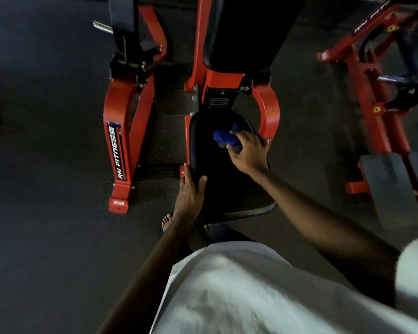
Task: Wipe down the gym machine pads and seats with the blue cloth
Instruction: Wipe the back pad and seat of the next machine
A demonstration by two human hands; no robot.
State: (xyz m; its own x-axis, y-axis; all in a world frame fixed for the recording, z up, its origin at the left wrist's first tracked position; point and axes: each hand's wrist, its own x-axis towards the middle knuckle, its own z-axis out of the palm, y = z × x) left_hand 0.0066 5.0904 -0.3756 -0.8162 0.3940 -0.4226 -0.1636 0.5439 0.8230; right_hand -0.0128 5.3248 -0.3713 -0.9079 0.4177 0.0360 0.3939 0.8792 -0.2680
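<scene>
Seat (212,174): black padded, long axis ran 12 to 6 o'clock. Narrow end pointed at 12 toward the back pad (239,32); broad end at 6, nearest the person.

Cloth (223,138): blue, bunched into a wad, lying on the seat toward its 1 o'clock corner. Right hand (247,153) was closed over it, fingers curled round the wad and pressing it onto the padding.

Left hand (190,194) held the seat's edge at about 8 o'clock, thumb on top, fingers down the side, apparently as a brace.

Handling, judged: cloth is soft, light and limp, and would slip loose if held by a corner. Best kept wadded in the palm. Seat covering looked smooth, so little drag expected; the padding likely gives under pressure.

The red frame (116,131) stood at 9 o'clock of the seat, on dark floor (46,213).
</scene>
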